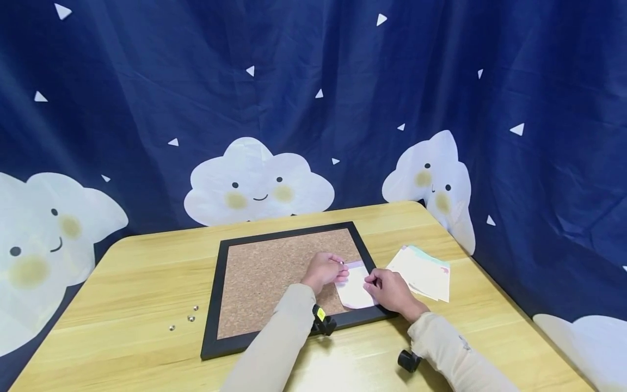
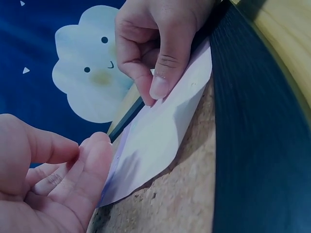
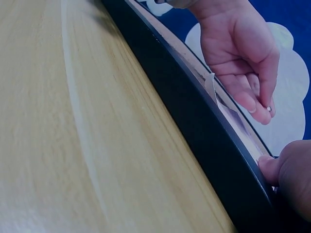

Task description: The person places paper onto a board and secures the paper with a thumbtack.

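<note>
A sheet of note paper [image 1: 355,291], white with a purple top band, lies over the right part of a cork board [image 1: 274,283] in a black frame. Above the paper's upper left, my left hand [image 1: 324,270] pinches a small silvery thumbtack [image 3: 269,108] between thumb and finger, apart from the sheet. My right hand [image 1: 392,292] reaches across the frame's right side. Its thumb and forefinger [image 2: 159,87] pinch the paper at its right edge. In the left wrist view, the paper's near edge curves up off the cork.
Several more sheets of paper [image 1: 421,272] lie fanned out right of the board. On the table's left side are small metal thumbtacks [image 1: 191,318]. A dark blue curtain [image 1: 294,109] with clouds hangs behind the wooden table [image 1: 122,305].
</note>
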Motion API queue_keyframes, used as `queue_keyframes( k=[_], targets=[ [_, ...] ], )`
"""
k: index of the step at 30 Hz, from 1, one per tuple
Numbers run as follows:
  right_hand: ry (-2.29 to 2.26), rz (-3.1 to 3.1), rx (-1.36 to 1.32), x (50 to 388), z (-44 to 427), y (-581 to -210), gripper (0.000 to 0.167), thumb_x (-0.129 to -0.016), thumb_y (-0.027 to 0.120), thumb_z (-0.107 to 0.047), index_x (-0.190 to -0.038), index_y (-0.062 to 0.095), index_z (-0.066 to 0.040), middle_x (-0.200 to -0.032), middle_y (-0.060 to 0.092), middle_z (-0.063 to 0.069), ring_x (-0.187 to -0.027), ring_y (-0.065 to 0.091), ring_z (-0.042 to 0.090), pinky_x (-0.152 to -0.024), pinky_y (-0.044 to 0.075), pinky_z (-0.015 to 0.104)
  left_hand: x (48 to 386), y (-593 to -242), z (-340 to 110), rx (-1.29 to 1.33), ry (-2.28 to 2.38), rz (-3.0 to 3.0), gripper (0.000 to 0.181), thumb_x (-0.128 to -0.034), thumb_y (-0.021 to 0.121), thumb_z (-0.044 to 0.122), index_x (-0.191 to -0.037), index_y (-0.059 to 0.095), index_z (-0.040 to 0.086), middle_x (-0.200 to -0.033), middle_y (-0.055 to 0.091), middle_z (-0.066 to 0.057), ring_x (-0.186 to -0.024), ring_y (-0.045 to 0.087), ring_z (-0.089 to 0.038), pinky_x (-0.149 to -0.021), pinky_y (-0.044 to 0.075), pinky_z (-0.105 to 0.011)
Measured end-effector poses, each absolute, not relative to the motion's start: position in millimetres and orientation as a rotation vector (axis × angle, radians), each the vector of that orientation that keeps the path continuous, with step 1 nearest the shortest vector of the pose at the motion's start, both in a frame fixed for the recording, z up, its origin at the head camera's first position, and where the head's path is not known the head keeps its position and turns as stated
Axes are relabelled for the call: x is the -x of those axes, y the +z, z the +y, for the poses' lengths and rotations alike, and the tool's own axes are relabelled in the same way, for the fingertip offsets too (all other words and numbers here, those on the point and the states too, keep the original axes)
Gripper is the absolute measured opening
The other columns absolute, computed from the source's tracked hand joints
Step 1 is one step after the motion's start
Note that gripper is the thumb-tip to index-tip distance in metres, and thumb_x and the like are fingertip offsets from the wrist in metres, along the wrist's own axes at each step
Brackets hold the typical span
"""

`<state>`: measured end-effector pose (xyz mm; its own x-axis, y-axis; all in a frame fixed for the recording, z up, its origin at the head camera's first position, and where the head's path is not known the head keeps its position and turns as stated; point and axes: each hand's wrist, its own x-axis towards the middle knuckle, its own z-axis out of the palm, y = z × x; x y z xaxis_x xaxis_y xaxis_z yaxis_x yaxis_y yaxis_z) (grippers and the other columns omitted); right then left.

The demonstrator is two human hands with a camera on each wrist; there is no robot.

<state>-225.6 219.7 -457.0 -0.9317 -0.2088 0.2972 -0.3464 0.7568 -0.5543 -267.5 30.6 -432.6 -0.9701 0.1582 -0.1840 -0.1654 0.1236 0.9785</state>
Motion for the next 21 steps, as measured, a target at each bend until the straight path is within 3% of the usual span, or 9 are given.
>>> queue_keyframes(
  k=[21],
  targets=[
    [0.926,-2.741,-0.469,224.9,220.1,-455.2,0.005,-0.083,0.075,-0.008,-0.084,0.07,-0.009,-0.055,0.045,-0.01,-0.05,0.042,0.005,-0.046,0.036,0.024,273.5,-443.6,54.8,0.056,2.051,1.931,0.014,-0.0914,0.054,-0.01,-0.105,0.056,-0.012,-0.082,0.067,-0.018,-0.064,0.066,-0.016,-0.065,0.059,-0.03]
  ],
)
